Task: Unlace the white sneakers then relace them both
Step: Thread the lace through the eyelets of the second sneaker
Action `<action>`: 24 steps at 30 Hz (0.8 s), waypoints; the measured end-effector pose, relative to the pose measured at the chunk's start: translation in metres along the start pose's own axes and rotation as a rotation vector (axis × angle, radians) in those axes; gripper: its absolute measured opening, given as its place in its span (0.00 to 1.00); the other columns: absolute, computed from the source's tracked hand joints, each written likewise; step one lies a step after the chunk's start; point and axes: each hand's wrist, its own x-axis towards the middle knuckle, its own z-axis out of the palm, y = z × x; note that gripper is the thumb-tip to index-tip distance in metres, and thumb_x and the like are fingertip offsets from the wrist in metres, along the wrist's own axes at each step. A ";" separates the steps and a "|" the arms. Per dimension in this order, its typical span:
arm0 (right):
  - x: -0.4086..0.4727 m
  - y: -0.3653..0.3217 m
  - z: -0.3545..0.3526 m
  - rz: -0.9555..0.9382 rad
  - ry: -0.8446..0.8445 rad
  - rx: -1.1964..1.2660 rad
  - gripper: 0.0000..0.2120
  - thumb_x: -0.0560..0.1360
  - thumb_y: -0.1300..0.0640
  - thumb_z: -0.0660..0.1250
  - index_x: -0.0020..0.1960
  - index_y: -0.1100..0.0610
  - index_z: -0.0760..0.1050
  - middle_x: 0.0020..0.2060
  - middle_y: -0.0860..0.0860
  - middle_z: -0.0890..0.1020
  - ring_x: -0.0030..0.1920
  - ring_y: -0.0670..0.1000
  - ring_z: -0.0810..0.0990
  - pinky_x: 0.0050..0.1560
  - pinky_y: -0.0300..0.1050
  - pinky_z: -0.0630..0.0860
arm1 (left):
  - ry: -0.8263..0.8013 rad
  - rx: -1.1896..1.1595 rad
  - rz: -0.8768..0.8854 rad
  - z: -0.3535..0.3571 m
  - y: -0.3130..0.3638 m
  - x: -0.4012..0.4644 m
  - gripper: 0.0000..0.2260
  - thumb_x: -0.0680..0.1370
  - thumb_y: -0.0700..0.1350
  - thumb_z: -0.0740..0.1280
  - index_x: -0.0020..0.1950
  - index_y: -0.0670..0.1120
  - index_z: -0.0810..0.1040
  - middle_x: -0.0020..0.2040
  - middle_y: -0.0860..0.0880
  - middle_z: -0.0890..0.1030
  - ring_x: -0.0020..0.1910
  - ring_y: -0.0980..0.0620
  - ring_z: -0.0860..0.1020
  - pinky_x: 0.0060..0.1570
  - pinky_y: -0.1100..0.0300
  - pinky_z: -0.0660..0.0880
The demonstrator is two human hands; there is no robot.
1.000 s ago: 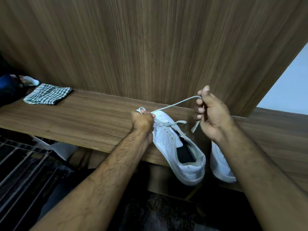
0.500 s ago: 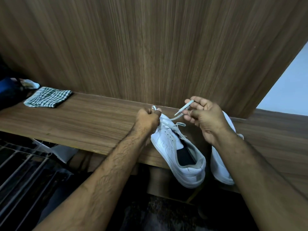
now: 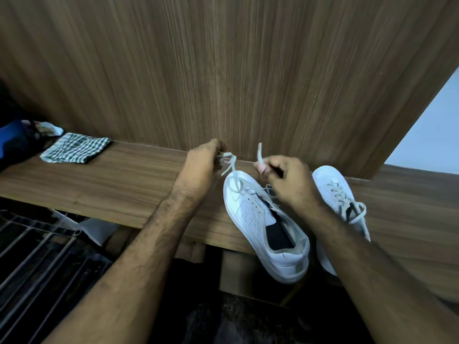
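Both forearms reach in over the front edge of the bench [image 3: 104, 184]. Left hand [image 3: 202, 167] is curled into a fist by the back edge, gripping a loop of the lace [image 3: 229, 167] just past the toe of the near sneaker [image 3: 253, 219]. Right hand [image 3: 290, 182] hovers over that shoe's eyelets, fingers pinching the other lace end, tip poking straight up. The sneaker's heel hangs off the front edge. The second sneaker [image 3: 332, 192], laced, sits beside it toward the bench's right end.

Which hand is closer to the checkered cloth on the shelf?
The left hand. It grips the lace partway along the shelf from the checkered cloth. The right hand pinches the other lace end farther away, beyond the left hand.
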 end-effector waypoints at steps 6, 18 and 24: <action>0.004 -0.008 0.018 0.017 0.001 0.100 0.09 0.82 0.51 0.65 0.46 0.52 0.81 0.32 0.48 0.83 0.35 0.46 0.81 0.45 0.48 0.78 | 0.249 -0.136 0.121 -0.006 0.002 0.000 0.08 0.78 0.38 0.65 0.54 0.46 0.81 0.44 0.52 0.85 0.45 0.51 0.84 0.47 0.50 0.80; 0.019 -0.034 0.049 0.043 0.271 0.389 0.09 0.82 0.56 0.63 0.48 0.48 0.81 0.45 0.40 0.85 0.46 0.40 0.81 0.53 0.43 0.77 | 0.149 -1.020 -0.302 -0.011 0.021 -0.007 0.07 0.80 0.36 0.69 0.57 0.36 0.77 0.35 0.44 0.83 0.31 0.59 0.78 0.34 0.70 0.71; 0.020 -0.039 0.053 -0.135 0.106 0.365 0.10 0.83 0.55 0.62 0.55 0.52 0.82 0.48 0.45 0.87 0.51 0.45 0.85 0.56 0.49 0.80 | 0.053 -1.021 -0.292 -0.011 0.026 -0.010 0.08 0.80 0.30 0.65 0.51 0.42 0.71 0.28 0.50 0.70 0.27 0.55 0.68 0.26 0.67 0.66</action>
